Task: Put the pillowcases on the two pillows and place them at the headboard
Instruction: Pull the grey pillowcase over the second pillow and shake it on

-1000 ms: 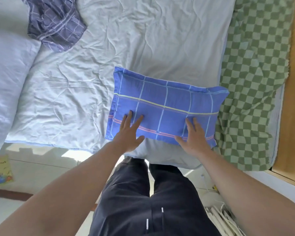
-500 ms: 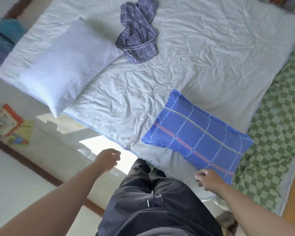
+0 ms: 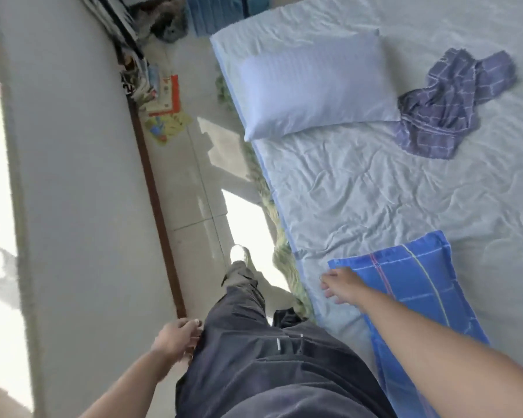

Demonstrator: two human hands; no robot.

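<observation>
Neither grip holds anything: right hand extended, left hand hanging.

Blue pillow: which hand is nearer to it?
Right. The right hand is at the corner of the blue pillow, its forearm across it. The left hand hangs by the trousers, off the bed.
</observation>
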